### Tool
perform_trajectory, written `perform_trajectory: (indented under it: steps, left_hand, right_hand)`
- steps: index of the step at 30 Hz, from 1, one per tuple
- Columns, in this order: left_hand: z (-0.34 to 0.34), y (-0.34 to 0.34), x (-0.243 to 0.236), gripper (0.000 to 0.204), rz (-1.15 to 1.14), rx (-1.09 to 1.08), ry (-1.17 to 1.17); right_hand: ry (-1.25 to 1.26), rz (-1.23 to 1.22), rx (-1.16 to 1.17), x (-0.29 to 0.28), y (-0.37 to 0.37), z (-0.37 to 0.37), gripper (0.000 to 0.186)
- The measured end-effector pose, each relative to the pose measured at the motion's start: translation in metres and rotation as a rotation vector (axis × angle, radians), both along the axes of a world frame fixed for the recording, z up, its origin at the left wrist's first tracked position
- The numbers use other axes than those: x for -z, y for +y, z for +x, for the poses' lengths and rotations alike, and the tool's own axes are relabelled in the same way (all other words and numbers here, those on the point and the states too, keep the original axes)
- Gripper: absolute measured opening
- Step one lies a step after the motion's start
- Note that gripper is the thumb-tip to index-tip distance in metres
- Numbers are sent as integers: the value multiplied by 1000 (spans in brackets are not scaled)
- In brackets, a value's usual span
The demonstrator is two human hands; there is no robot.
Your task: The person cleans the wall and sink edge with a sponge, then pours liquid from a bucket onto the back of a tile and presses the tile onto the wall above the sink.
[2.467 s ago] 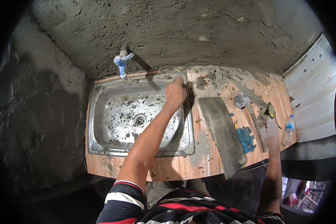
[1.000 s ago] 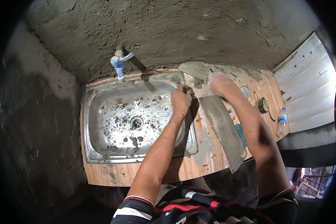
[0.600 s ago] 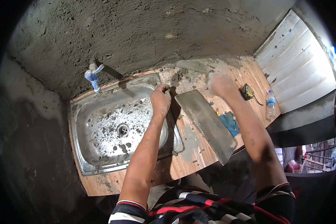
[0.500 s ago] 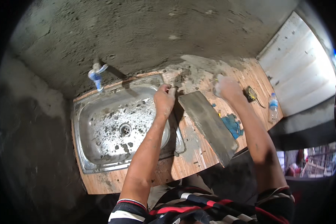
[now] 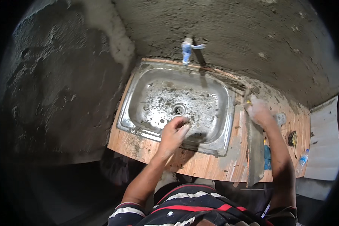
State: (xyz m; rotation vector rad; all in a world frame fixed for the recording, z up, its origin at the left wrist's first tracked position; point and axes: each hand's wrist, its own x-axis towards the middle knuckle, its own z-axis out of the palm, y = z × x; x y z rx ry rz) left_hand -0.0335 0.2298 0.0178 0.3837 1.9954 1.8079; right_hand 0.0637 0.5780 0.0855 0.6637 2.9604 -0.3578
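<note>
My left hand [image 5: 175, 133] is over the near part of the mortar-spattered steel sink [image 5: 150, 67], fingers curled around something small I cannot make out. My right hand [image 5: 259, 113] grips a mortar-covered trowel [image 5: 241, 86], with a bit of yellow showing at the fingers, beside the sink's right rim. Below it lies a long grey board [image 5: 255, 162]. A blue cloth [image 5: 267, 158] is partly hidden next to that board. The blue-and-white tap [image 5: 186, 51] projects from the rough cement wall behind the sink.
The wooden counter [image 5: 173, 167] carries mortar crumbs, a translucent object [image 5: 280, 119], a yellow-and-black tape measure [image 5: 292, 138] and a plastic bottle [image 5: 302, 160] at the right. Dark plastered walls [image 5: 64, 83] rise at left and back; a white corrugated panel [image 5: 323, 139] stands at right.
My left hand has moved from the sink's right rim down over the basin. My right hand, with the trowel, has shifted toward the sink's right edge. The view has swung leftward.
</note>
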Motion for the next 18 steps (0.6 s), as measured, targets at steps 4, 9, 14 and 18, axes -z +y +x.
perform_trajectory:
  steps: [4, 9, 14, 18]
  left_hand:
    - [16, -85, -10, 21, 75, -129, -140]
    - [36, -160, 6, 22, 30, -265, -231]
    - [43, -215, 22, 22, 22, -305, -271]
    - [37, -257, 26, 23, -92, -320, -238]
  right_hand:
    - [-158, -144, -62, -11, -87, -53, 43]
    - [-37, -89, -191, 30, -152, -120, 34]
    - [103, -75, -169, 41, -190, -191, 32]
    - [187, -100, -140, 57, -202, -251, 26]
